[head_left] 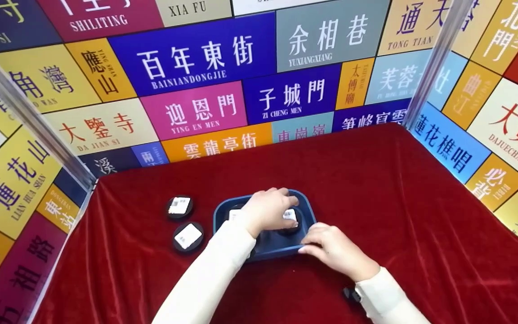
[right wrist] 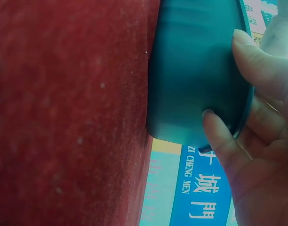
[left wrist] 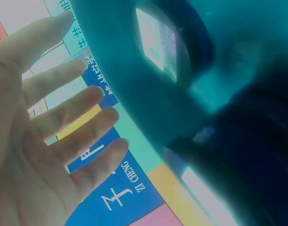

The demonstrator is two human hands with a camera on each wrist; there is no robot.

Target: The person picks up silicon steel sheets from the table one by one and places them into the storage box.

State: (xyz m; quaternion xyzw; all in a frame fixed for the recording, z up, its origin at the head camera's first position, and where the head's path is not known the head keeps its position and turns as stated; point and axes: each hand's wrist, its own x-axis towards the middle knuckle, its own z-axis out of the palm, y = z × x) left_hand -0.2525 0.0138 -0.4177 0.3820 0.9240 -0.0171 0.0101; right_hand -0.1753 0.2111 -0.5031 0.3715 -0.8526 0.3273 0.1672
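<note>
A dark blue rounded tray (head_left: 277,252) stands on the red cloth. My left hand (head_left: 271,209) reaches into it, above a black round disc (head_left: 291,215) with a white label. In the left wrist view the fingers of my left hand (left wrist: 54,127) are spread and apart from the discs. Another labelled disc (head_left: 234,214) lies in the tray's left side, partly hidden by my forearm. My right hand (head_left: 337,249) grips the tray's near right corner; in the right wrist view thumb and fingers lie on both sides of the rim.
Left of the tray, two more black discs with white labels lie on the cloth, a farther one (head_left: 180,206) and a nearer one (head_left: 188,237). Red velvet cloth (head_left: 376,189) covers the table. Colourful lettered panels (head_left: 196,58) rise behind and beside it, with clear posts (head_left: 439,58) at the corners.
</note>
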